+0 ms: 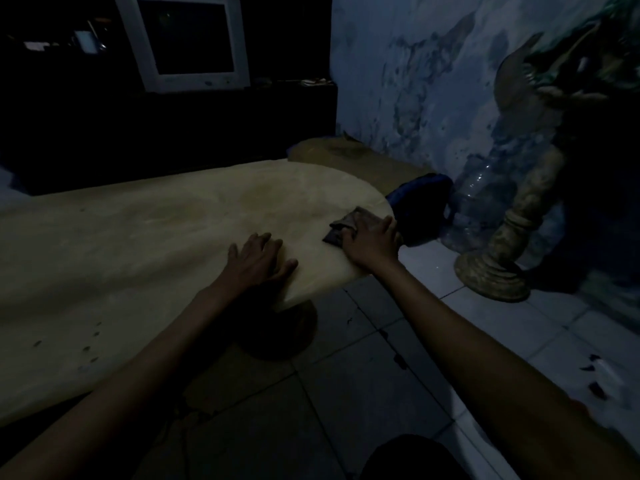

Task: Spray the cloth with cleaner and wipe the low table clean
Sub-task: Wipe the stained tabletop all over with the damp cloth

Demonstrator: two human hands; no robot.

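Nearest to me I see two bare forearms reaching out over a pale tiled floor (pixel 363 341) toward the low table (pixel 138 237), whose tan top fills the left and middle of the view. A few small dark marks dot the tabletop near its near-left edge.

My left hand (pixel 258 256) lies palm down on the tabletop close to its near right edge, fingers straight and spread, holding nothing. Just to its right, my right hand (pixel 372 242) presses down on the cloth (pixel 349 223), a dark folded piece lying flat at the table's right end, close to the rim. The fingers cover the cloth's near part and look slightly bent over it; in this dim light I cannot tell whether they actually curl round the fabric or only press on it.

Under the table's near right corner a dark rounded base shows. To the right, on the floor, stands a carved pedestal (pixel 502 254), and just beyond the cloth a dark blue bag (pixel 420 199) sits beside a clear plastic bottle (pixel 485 188). Farther back a mottled blue wall (pixel 415 81) rises on the right, and at far left a white-framed monitor (pixel 187 39) rests on a dark cabinet.
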